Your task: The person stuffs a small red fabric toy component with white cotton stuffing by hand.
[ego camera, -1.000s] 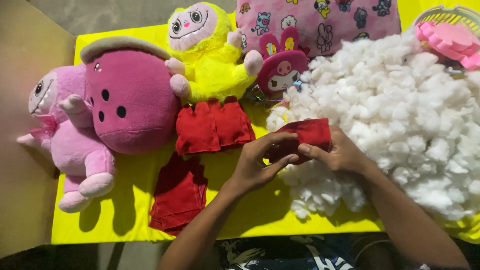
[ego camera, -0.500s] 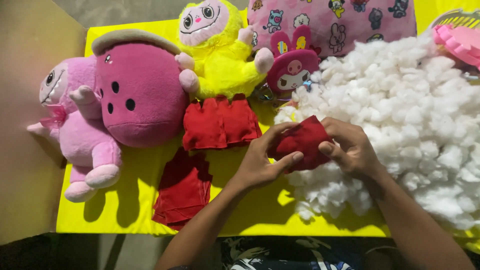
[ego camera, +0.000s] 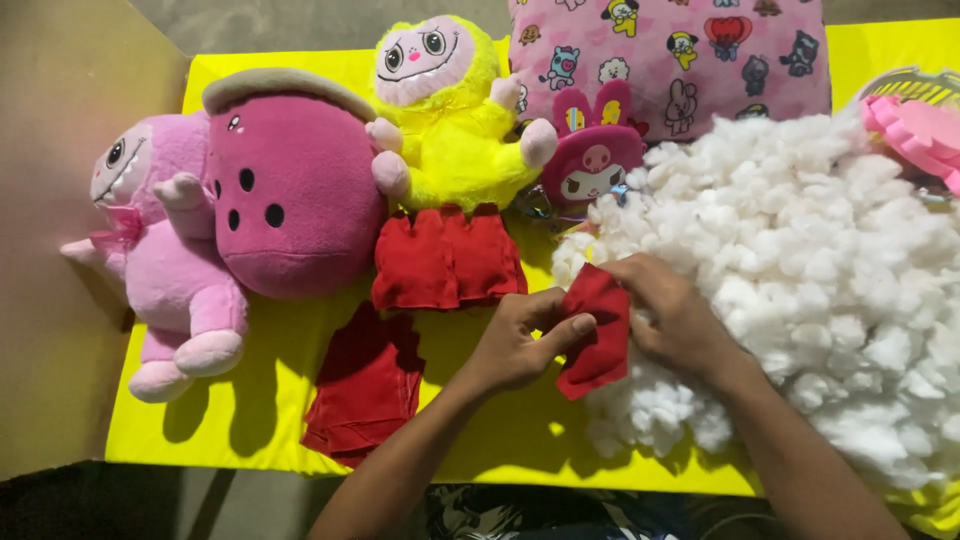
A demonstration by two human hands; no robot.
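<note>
We hold a small red fabric pouch (ego camera: 597, 333) at the near left edge of the white stuffing heap (ego camera: 800, 290).

Our left hand (ego camera: 515, 340) pinches its left edge, thumb on top; our right hand (ego camera: 675, 320) closes on its right side. We judge it light, soft and floppy, best gripped at the open rim. Left of the heap lie more red pieces (ego camera: 445, 258) on the yellow desk (ego camera: 260, 420); no labels show.

Small toy-making workplace: yellow-covered table (ego camera: 250, 440) bearing finished plush toys (ego camera: 290, 190), heaped loose white stuffing fibre (ego camera: 830, 270), and cut red fabric pieces (ego camera: 445, 258).

Red pouch (ego camera: 598, 335), white stuffing (ego camera: 820, 270), yellow cloth (ego camera: 500, 440).
</note>
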